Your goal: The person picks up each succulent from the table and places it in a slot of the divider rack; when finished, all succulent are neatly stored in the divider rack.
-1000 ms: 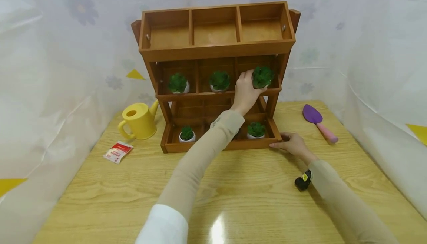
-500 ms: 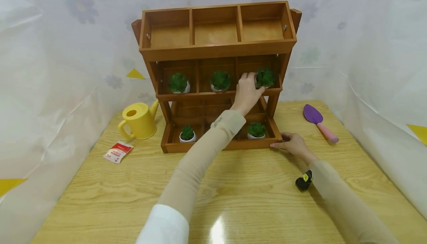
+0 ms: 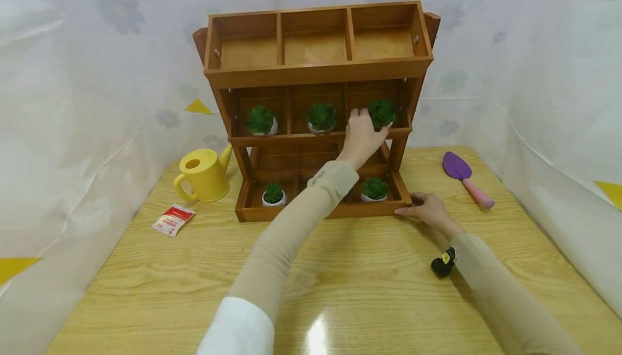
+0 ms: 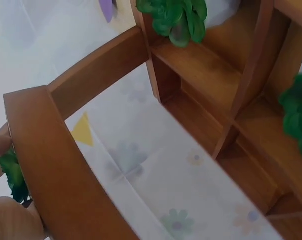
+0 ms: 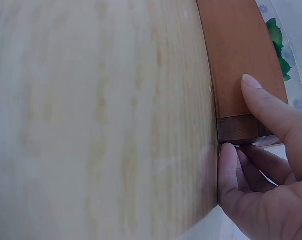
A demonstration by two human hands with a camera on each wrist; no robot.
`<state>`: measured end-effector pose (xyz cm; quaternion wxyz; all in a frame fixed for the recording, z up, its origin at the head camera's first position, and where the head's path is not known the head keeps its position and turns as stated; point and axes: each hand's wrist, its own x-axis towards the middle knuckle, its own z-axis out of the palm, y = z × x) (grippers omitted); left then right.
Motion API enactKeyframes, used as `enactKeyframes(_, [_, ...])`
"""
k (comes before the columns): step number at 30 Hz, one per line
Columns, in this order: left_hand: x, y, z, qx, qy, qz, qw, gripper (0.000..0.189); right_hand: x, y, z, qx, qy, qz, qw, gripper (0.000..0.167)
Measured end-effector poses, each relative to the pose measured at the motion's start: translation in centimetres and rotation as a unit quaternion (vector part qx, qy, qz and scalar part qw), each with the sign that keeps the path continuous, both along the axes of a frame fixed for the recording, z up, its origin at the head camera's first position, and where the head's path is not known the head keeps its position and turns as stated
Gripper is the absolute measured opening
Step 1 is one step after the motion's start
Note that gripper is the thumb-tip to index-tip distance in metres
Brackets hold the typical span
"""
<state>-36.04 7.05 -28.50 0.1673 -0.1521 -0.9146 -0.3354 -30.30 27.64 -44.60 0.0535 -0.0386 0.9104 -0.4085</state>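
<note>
A three-tier wooden planter shelf (image 3: pixel 318 74) stands on the table. My left hand (image 3: pixel 359 136) reaches into its middle tier and holds a small potted green plant (image 3: pixel 384 111) in the right compartment, thumb at the front and fingers at the left side of the white pot. In the left wrist view that hand (image 4: pixel 13 217) is mostly cut off at the left edge. Down at the shelf's lower right corner, my right hand (image 3: pixel 430 212) grips the bottom tier, its thumb (image 5: pixel 263 95) on the front board and its fingers curled at the end.
Two more potted plants, a left one (image 3: pixel 261 120) and a middle one (image 3: pixel 322 117), share the middle tier. Plants (image 3: pixel 274 194) also sit in the bottom tier. A yellow watering can (image 3: pixel 204 176) and a red-white packet (image 3: pixel 173 220) lie left; a purple trowel (image 3: pixel 458 167) lies right.
The plant in my left hand has gone slightly down and back into the right compartment, then shifted a little left. My right hand stays at the shelf corner.
</note>
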Motion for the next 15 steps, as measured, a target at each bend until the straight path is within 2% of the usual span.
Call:
enactKeyframes(6, [0.3, -0.6, -0.7, 0.056, 0.030, -0.010, 0.9979, 0.067, -0.1, -0.3, 0.0, -0.001, -0.002, 0.004, 1.0000, 0.080])
enactKeyframes(10, [0.6, -1.6, -1.6, 0.088, 0.088, -0.026, 0.9919, 0.069, 0.0, -0.4, 0.1, -0.006, -0.005, 0.005, 1.0000, 0.080])
enactKeyframes(13, [1.2, -2.3, -2.3, 0.088, 0.127, -0.040, 0.9871, 0.068, 0.1, -0.3, 0.2, -0.007, -0.006, 0.007, 0.9999, 0.080])
enactKeyframes(15, [1.8, -2.6, -2.5, 0.088, 0.142, -0.054, 0.9845, 0.068, 0.1, -0.2, 0.3, -0.006, -0.006, 0.011, 0.9999, 0.080])
